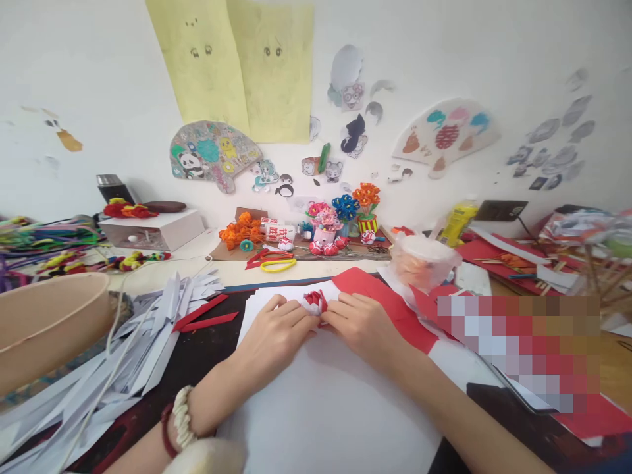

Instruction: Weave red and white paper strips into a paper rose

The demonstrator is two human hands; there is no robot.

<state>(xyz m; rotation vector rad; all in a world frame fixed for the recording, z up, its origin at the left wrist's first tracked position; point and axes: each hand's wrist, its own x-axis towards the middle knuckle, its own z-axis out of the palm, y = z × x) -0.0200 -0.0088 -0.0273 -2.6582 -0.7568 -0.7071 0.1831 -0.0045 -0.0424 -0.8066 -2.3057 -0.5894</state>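
Observation:
Between my two hands, over a stack of white paper [340, 401], is a small red and white folded-paper piece [315, 301]. My left hand [282, 322] pinches its left side, fingers bent inward. From the other side, my right hand [358, 322] grips it with thumb and fingers together. My fingertips hide its lower part. A sheet of red paper [380, 296] lies just beyond and to the right of my right hand. Two red paper strips [210, 321] rest on the dark surface left of my left hand.
Many white paper strips [153, 336] are heaped at left beside a beige bin [54, 309]. Behind stand pipe-cleaner flowers [323, 214], a yellow ring [278, 264] and red-white paper pieces [336, 245]. A plastic-wrapped cup [422, 257] and yellow bottle [458, 224] stand at right.

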